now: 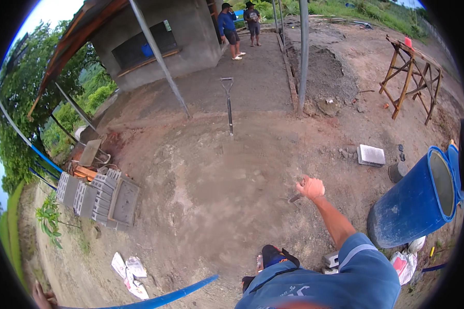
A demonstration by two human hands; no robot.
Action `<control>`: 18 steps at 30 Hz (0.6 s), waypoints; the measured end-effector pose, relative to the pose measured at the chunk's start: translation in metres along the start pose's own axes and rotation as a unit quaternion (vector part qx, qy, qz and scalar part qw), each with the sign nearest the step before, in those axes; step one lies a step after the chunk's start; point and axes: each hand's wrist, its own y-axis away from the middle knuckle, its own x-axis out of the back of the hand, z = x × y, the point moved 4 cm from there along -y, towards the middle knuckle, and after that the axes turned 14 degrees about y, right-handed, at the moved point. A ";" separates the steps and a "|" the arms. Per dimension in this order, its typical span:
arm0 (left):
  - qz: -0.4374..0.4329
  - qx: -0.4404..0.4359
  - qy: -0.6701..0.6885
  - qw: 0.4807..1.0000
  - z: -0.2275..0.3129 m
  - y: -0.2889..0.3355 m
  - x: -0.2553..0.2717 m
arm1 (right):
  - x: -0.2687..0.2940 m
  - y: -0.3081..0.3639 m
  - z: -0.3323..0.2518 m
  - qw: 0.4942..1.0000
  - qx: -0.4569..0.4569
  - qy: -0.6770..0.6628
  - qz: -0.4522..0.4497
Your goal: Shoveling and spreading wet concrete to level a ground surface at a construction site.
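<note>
My right arm, in a short blue sleeve, reaches out over bare ground at the right of centre. My right hand [311,186] is closed in a fist. A short dark piece [295,198] shows just below the fingers; its kind cannot be made out. Part of a hand [44,297] appears at the lower left rim, its arm out of sight, so whose it is stays unclear. Beside it a curved blue strip [160,297] crosses the bottom edge. Further off, a shovel [229,105] stands upright, its blade hidden in a grey, sandy patch [227,175].
Hollow concrete blocks [95,198] are stacked at left; white sacks [130,274] lie nearer. A blue drum [410,201] and a pale block [371,155] are at right, a wooden trestle [411,74] behind. Metal posts [160,56] hold up a roof. Two people [228,28] stand by the building.
</note>
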 end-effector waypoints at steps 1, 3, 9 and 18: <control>0.004 0.009 0.001 1.000 -0.007 -0.003 0.005 | 0.002 0.001 -0.001 1.000 -0.007 -0.001 0.004; 0.007 0.026 0.004 1.000 -0.018 -0.004 0.012 | 0.008 0.002 -0.004 1.000 -0.006 -0.002 -0.001; 0.012 0.053 0.017 0.998 -0.030 -0.002 0.018 | 0.005 -0.002 0.003 1.000 -0.009 -0.008 0.007; 0.044 0.059 0.038 0.997 -0.009 0.015 0.014 | -0.008 -0.015 -0.002 0.999 0.005 -0.011 0.035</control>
